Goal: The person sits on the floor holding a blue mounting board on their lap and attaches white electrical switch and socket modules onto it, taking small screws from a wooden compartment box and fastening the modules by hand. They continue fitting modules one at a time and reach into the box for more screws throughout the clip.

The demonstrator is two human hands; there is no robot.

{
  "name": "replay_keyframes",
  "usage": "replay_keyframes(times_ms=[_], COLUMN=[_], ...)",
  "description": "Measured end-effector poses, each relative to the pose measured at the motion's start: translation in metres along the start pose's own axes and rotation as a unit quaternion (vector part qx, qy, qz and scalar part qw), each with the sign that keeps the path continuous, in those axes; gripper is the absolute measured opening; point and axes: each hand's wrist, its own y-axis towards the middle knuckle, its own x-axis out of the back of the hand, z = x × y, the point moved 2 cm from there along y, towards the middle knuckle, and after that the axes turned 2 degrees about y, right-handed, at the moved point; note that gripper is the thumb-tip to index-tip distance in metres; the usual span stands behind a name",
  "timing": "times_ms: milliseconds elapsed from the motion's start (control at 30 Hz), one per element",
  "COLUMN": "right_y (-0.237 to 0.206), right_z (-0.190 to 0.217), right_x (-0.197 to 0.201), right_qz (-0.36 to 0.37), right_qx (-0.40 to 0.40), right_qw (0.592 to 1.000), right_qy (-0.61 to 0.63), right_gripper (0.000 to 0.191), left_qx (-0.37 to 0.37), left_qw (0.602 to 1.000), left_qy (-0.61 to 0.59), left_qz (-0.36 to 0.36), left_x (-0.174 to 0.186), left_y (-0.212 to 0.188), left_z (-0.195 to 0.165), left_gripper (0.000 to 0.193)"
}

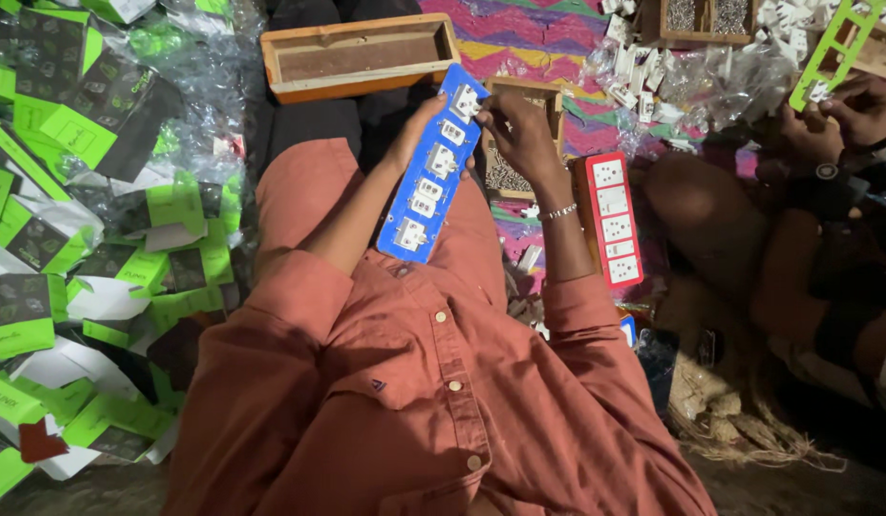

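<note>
Figure: seating socket inserts in a blue extension-board faceplate (431,170). The left hand (411,134) grips the plate from behind along its upper edge, holding it tilted above the lap. The right hand (519,134) pinches narrow at the topmost white socket insert (465,99), fingertips pressing it at the plate's far end. Four more inserts sit below it, toward the body. Good practice, judged from this pose: brace the plate firmly from behind, align the insert squarely with its opening, then press evenly. Just right of the right forearm lies a red faceplate (612,222); beyond the right hand, a small wooden tray (555,102) of small parts.
</note>
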Motion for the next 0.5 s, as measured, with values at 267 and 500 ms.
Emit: replay_keyframes(times_ms=[267, 500], right_y=[-0.004, -0.004], right_z=[0.01, 0.017], right_x=[0.01, 0.009], right_qz=[0.026, 0.015], right_qx=[0.012, -0.005], right_qw=[0.997, 1.0], right_qy=[0.068, -0.016], right_gripper=[0.014, 0.014], left_qx=[0.023, 0.032], left_qw=[0.999, 0.999], left_qy=[0.026, 0.017], left_qz=[-0.01, -0.038], left_x=[-0.001, -0.004], left_y=[-0.002, -0.004], left_z=[0.001, -0.001], left_gripper=[0.063, 0.062])
